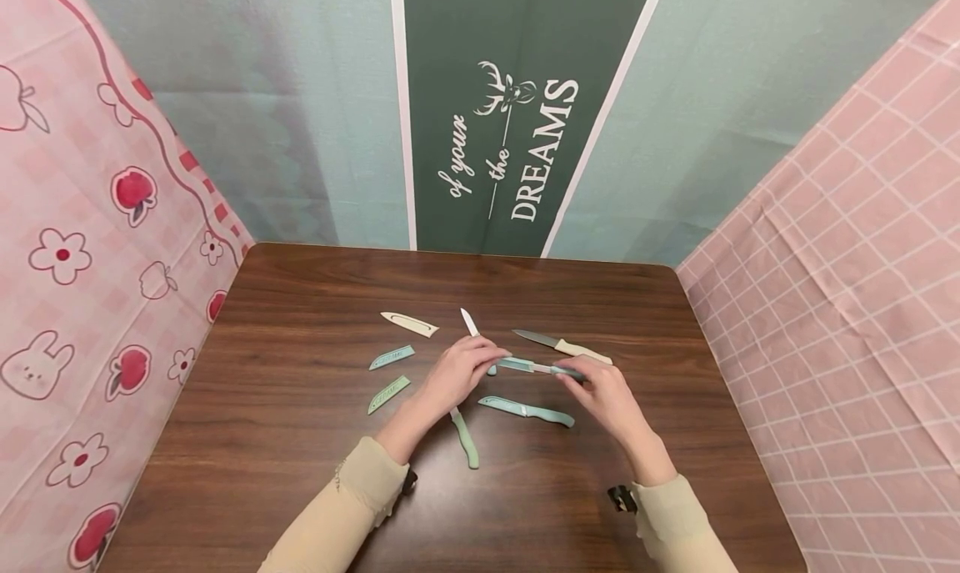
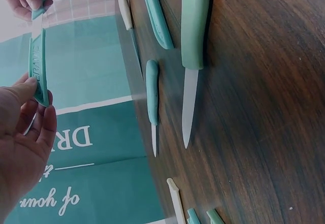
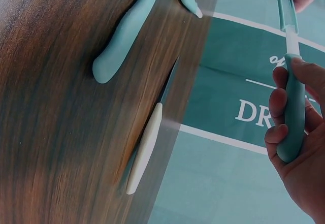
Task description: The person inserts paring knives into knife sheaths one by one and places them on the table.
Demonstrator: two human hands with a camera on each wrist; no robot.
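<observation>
Cream sleeves, nearest | blue knife, above worktop, blade partly in sheath | right fingers clamped on handle; left fingers pinching sheath | probably light, stiff, smooth; blade perhaps brittle; grip by handle

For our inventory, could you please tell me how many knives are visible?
5: a held knife in the right hand; a cream-handled knife beyond that hand; a green-handled knife and a blue-handled knife near the left hand; a sheathed knife between both hands.

The right grip holds a teal knife, blade meeting a sheath.
</observation>
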